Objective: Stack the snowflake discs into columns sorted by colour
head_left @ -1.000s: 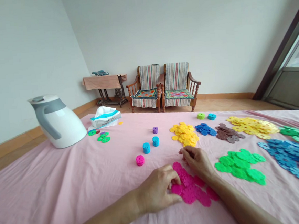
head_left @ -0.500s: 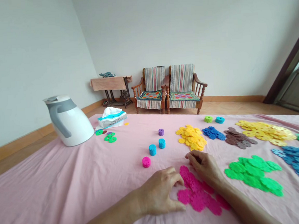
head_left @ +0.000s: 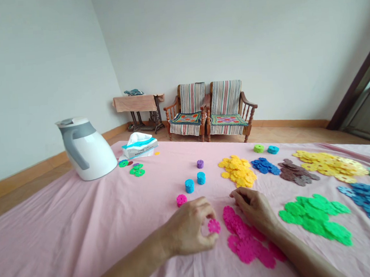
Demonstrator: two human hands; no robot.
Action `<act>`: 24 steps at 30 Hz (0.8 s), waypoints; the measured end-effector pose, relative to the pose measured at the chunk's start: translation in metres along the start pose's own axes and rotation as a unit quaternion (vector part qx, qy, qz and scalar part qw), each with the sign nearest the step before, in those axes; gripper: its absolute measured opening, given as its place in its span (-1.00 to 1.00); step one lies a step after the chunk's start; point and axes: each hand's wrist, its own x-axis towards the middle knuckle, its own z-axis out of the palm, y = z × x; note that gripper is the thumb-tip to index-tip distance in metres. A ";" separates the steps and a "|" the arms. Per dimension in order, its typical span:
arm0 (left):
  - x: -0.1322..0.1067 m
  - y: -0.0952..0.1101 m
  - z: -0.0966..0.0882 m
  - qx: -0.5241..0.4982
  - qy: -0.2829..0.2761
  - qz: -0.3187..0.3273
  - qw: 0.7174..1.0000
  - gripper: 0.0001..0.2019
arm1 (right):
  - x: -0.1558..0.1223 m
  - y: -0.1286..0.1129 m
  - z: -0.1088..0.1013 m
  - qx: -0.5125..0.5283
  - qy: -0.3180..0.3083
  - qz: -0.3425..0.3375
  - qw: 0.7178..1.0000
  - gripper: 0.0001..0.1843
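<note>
My left hand (head_left: 192, 225) is closed, pinching a pink snowflake disc (head_left: 214, 226) between thumb and fingers, just left of a loose pile of pink snowflake discs (head_left: 246, 244). Beyond that hand stands a short pink stack (head_left: 181, 200), partly hidden by it. My right hand (head_left: 252, 205) rests at the pile's right side with its fingers curled in; whatever they hold, if anything, is hidden. Farther back are two blue stacks (head_left: 189, 186) and a purple stack (head_left: 200, 164).
Piles of yellow (head_left: 238, 171), dark blue (head_left: 265, 166), brown (head_left: 298, 172) and green discs (head_left: 316, 218) lie to the right on the pink cloth. At the far left stand a white jug (head_left: 92, 154) and a tissue box (head_left: 140, 146). Two armchairs (head_left: 224, 105) are behind.
My left hand has drawn left, away from the pink pile, and now shows a pink snowflake disc in its fingers. My right hand has stayed nearly still.
</note>
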 end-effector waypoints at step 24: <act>-0.009 -0.060 -0.048 0.101 0.039 -0.111 0.988 -0.90 | 0.000 -0.003 0.000 -0.022 0.005 -0.017 1.000 -0.64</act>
